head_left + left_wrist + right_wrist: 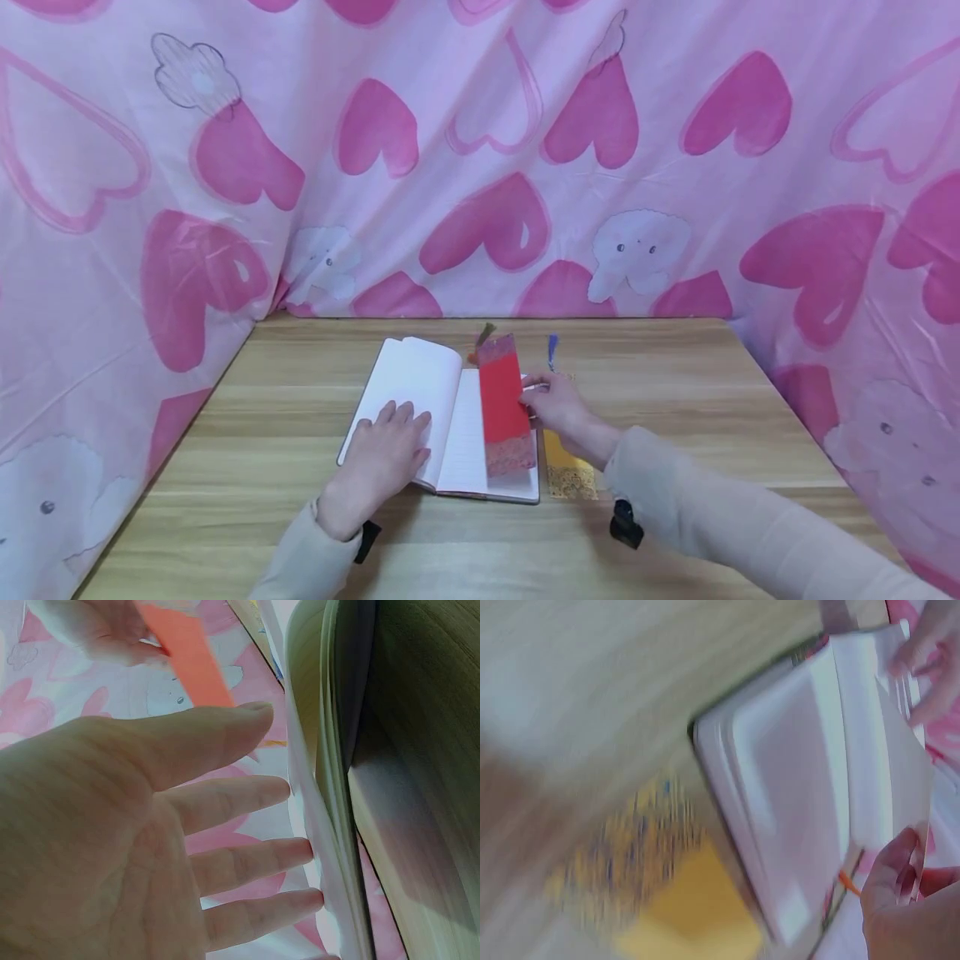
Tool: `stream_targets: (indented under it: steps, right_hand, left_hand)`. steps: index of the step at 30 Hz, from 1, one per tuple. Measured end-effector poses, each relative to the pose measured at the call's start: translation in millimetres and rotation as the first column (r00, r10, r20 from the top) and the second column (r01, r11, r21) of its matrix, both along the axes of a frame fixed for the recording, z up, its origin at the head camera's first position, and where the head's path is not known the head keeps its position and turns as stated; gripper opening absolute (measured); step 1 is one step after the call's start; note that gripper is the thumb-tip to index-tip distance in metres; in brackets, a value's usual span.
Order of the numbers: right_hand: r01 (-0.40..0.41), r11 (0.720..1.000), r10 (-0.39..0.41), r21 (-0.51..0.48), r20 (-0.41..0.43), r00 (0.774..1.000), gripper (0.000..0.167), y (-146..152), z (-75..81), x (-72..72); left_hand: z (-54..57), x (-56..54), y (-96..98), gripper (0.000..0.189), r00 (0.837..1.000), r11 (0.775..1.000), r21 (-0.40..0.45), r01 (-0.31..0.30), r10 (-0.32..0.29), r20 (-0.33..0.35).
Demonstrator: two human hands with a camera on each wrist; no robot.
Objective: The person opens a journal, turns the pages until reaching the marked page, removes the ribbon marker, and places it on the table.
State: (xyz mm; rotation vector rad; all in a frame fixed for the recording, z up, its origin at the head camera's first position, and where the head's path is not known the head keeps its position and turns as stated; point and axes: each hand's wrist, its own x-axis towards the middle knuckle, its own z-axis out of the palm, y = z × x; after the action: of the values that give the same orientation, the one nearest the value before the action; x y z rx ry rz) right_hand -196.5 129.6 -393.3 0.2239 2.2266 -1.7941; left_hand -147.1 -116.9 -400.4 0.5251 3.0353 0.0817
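Observation:
An open notebook (464, 433) lies on the table, blank page on the left, lined page on the right. My left hand (386, 450) rests on the left page, fingers straight and spread; in the left wrist view its fingertips (300, 851) touch the paper. Over the right page, my right hand (558, 408) pinches a red bookmark (504, 400) by its right edge. Patterned bands mark the bookmark's two ends, and a dark green tassel (486, 332) shows at its top. The right wrist view has the right hand's thumb (892, 862) against the bookmark's edge.
A yellow bookmark (572, 479) with a patterned end lies right of the notebook, partly under my right hand and wrist. Its blue tassel (552, 346) points to the back. Pink heart-print cloth (480, 217) hangs behind and beside the wooden table (675, 367).

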Motion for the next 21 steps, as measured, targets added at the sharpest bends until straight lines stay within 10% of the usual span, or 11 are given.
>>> stream_targets:
  steps: [14,21]
  right_hand:
    - [0.093,0.989,-0.085,0.113,-0.077,0.993,0.036,90,50.2,-46.8]
    - [0.184,0.974,-0.179,0.131,-0.048,0.983,0.044,132,32.7,-47.5]
  left_hand:
    - [-1.9,1.4,2.6,0.046,1.000,1.000,0.005,-0.022,0.022,-0.004]
    - [-1.4,2.2,3.2,0.035,0.996,0.999,-0.039,0.012,-0.016,-0.086]
